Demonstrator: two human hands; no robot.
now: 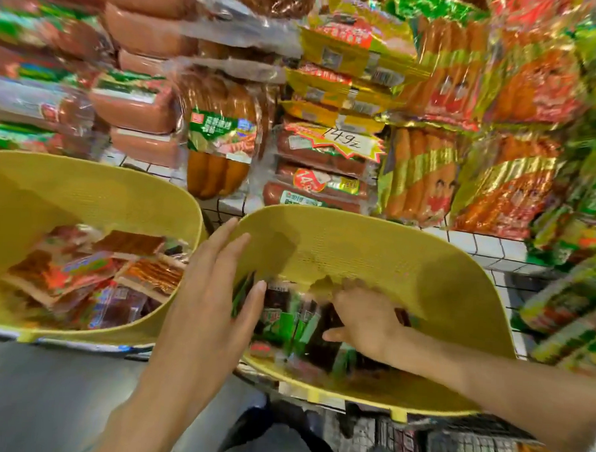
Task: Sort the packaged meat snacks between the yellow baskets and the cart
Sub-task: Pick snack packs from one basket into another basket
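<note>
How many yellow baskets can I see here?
2. The left basket holds red and orange packs. The right basket is at centre right, where the right hand reaches in among green and dark packs. More could lie outside the view.

A white wire shelf (473, 245) holds everything. Two yellow baskets sit side by side at its front, the left basket (97, 169) and the right basket (391, 250). Behind them are stacks of sausage packs: fat pink sausages (134, 109) on the left, a green-label pack (221, 144) in the middle, red packs (323, 165) next to it, and orange packs (425, 176) on the right.
</note>
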